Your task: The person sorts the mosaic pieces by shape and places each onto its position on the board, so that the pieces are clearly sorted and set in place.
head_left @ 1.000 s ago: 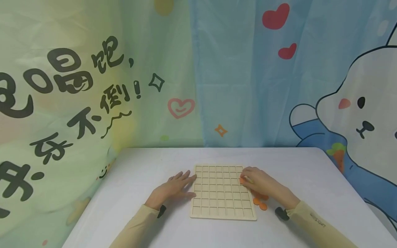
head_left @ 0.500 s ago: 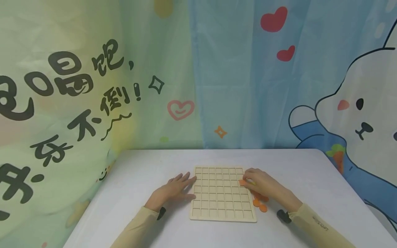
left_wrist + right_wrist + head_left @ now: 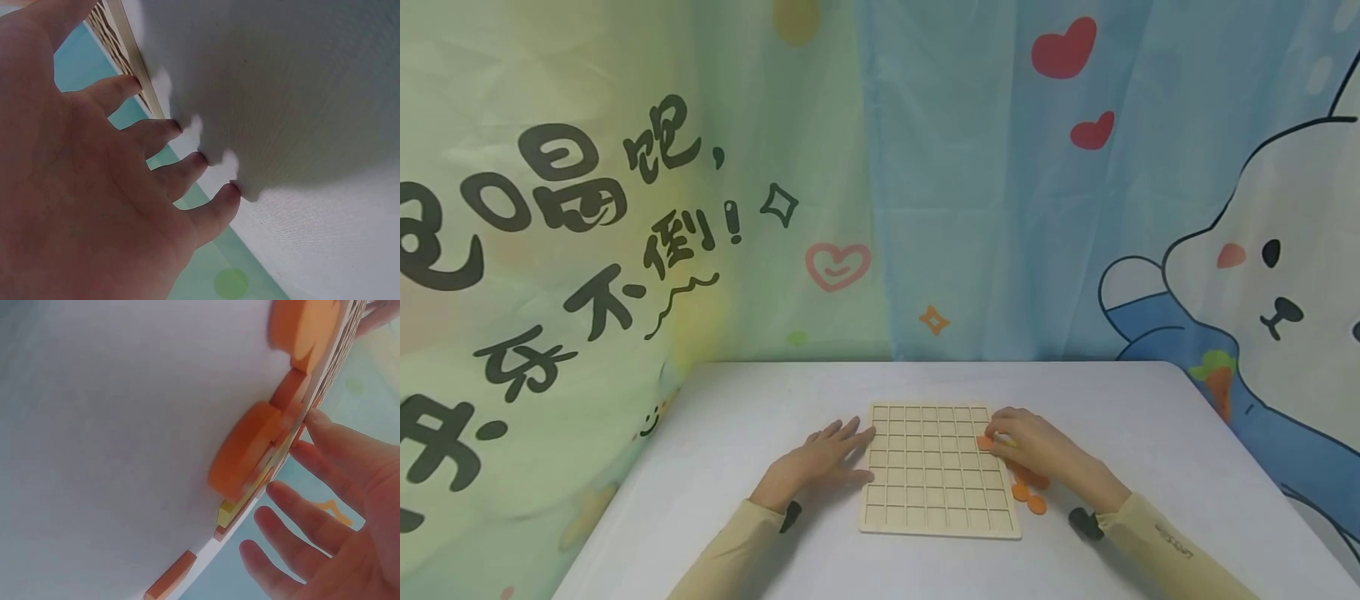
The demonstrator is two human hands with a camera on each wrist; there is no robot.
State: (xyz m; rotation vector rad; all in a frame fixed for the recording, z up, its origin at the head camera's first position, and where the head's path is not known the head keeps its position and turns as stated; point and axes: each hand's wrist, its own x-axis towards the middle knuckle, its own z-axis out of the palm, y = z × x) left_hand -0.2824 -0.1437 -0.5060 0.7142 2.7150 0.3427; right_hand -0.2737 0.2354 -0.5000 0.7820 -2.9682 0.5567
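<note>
A pale wooden grid board lies on the white table. My left hand is spread at its left edge, with index finger and thumb tips right at the rim; the left wrist view shows the palm and separated fingers. At the right edge, my right hand pinches a small orange piece between thumb and index finger, over the rightmost column near the back. The other fingers of that hand spread loosely. Its palm partly hides loose pieces beside the board.
Orange round pieces lie just right of the board. From the right wrist view, thick orange discs, a yellow piece and a flat orange-brown piece also lie there. A printed curtain hangs behind the table.
My right hand has shifted slightly right, exposing more of the orange piece at the board's right column. The left hand stays at the left edge. The head view has tilted slightly.
</note>
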